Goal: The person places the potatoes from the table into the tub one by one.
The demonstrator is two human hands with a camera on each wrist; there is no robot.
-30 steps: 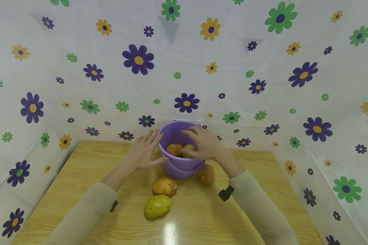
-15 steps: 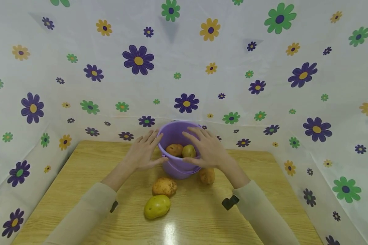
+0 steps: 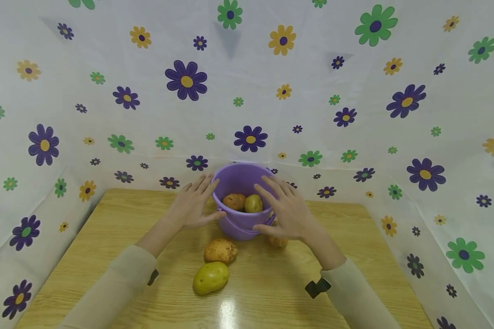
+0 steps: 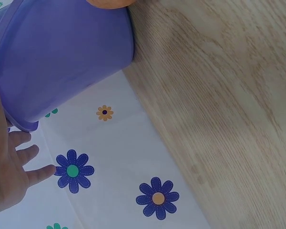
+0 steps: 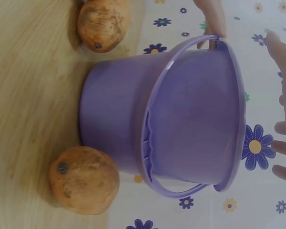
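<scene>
Right hand (image 3: 290,210) was hovering with fingers spread and relaxed, nothing in it, just in front of the purple bucket (image 3: 240,201) on its right side and over a brown potato (image 3: 278,241) that sat on the table right by the bucket's base. Can't tell if the fingertips were actually touching the rim or only close to it. Left hand (image 3: 192,204) was flat and open too, fingers straight, resting against the bucket's left wall like it was steadying the thing.

Bucket stood upright at the back of the wooden table (image 3: 107,256), near the flowered sheet (image 3: 354,114). Inside it you could see two potatoes, a brown one (image 3: 233,201) and a yellowish one (image 3: 253,203), side by side.

So by my count the job looked under halfway: two in, three out. Besides the one under the right hand, another brown potato (image 3: 221,250) lay just in front of the bucket, and a yellow-green potato (image 3: 211,277) sat nearer the person, almost touching it. Neither hand had hold of any of those.
</scene>
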